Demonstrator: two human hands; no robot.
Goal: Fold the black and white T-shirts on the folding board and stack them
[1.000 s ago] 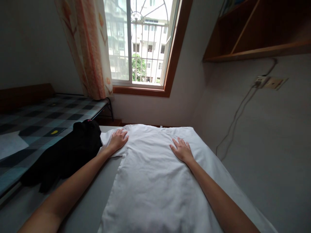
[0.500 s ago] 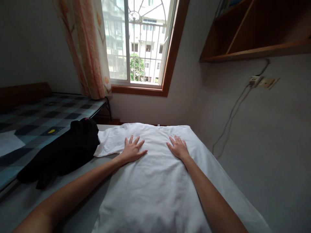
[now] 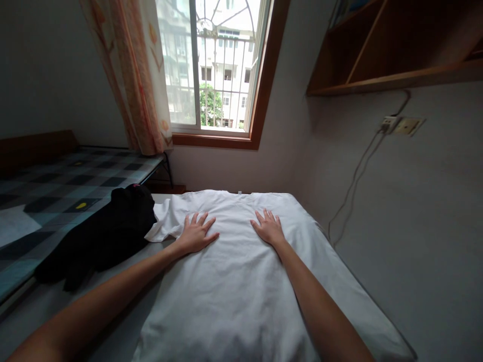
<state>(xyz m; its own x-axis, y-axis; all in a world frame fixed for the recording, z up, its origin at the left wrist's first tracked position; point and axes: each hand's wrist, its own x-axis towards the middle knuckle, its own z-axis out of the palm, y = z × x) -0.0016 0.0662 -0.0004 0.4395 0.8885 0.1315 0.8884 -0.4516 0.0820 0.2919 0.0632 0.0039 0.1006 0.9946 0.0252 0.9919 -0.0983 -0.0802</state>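
A white T-shirt (image 3: 226, 281) lies spread out, lightly wrinkled, its collar end toward the window. Its left sleeve (image 3: 162, 223) sticks out sideways and meets a black garment (image 3: 109, 226) heaped at the left. My left hand (image 3: 196, 235) rests flat on the shirt near the base of that sleeve, fingers spread. On the upper right part of the shirt, my right hand (image 3: 268, 228) also lies palm down with fingers apart. Neither hand grips anything. The shirt's lower end runs out of the picture at the bottom.
Beneath the shirt is a pale flat surface (image 3: 113, 314). A bed with a checked cover (image 3: 94, 173) stands at left, a white sheet (image 3: 17, 223) on it. Beyond are a curtain (image 3: 138, 85) and barred window (image 3: 222, 75). At right, a wall shelf (image 3: 377, 83) hangs above a socket (image 3: 407, 125) with cables.
Both hands have slid a little to the left, still flat, and the shirt has shifted with them. The left sleeve looks more bunched against the black garment. The view has turned slightly.
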